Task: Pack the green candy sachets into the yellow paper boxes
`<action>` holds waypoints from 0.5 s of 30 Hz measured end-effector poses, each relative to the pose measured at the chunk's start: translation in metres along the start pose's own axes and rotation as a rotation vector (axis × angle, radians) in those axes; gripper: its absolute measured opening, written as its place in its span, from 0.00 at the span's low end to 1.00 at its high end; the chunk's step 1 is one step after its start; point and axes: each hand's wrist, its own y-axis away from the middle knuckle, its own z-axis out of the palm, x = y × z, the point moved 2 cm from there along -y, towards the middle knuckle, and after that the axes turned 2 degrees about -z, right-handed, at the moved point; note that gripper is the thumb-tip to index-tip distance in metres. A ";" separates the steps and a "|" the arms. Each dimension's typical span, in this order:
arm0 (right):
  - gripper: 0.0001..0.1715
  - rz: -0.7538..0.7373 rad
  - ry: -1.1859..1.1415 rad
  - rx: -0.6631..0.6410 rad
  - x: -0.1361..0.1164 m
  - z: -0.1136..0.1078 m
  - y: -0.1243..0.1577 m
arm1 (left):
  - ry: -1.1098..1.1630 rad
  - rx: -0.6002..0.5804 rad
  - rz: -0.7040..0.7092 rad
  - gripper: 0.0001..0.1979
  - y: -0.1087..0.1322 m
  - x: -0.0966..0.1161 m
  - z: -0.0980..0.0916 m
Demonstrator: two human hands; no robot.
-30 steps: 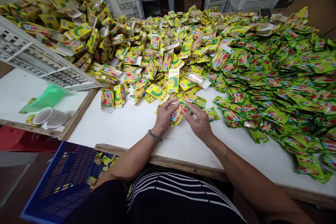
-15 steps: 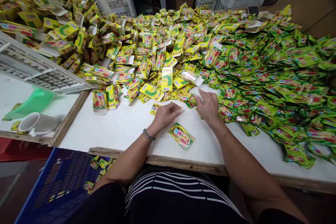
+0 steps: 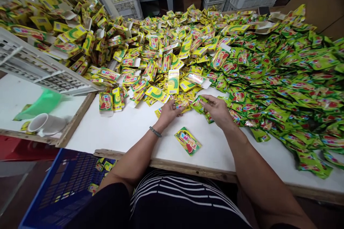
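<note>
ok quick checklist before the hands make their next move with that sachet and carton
1. Left hand grips a yellow carton: ok.
2. Right hand pinches a green sachet: ok.
3. Carton's open end faces the sachet: cannot tell, fingers hide it.
4. Bare table space beside the hands: ok.
5. Flat pack near the table edge lies apart from both hands: ok.

blue crate (image 3: 61,186): cut by bottom edge | sachet heap (image 3: 295,78): cut by right edge | green scoop (image 3: 45,102): blurred
</note>
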 end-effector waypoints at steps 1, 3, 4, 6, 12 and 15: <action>0.27 0.030 -0.097 -0.046 -0.002 0.003 0.003 | 0.068 -0.059 -0.039 0.21 0.002 0.000 0.003; 0.25 0.022 -0.194 -0.094 -0.008 0.009 0.008 | 0.118 -0.147 -0.086 0.22 0.005 0.002 0.008; 0.22 -0.013 -0.189 -0.100 -0.012 0.011 0.010 | 0.141 -0.172 -0.088 0.21 0.006 0.003 0.010; 0.16 -0.104 -0.104 -0.109 -0.021 0.013 0.014 | 0.168 -0.226 -0.084 0.21 0.009 0.005 0.013; 0.12 -0.228 0.110 -0.184 -0.029 0.012 0.016 | 0.146 -0.345 -0.085 0.18 0.013 0.010 0.014; 0.12 -0.218 0.110 -0.160 -0.026 0.015 0.015 | 0.103 -0.342 -0.081 0.19 0.013 0.012 0.014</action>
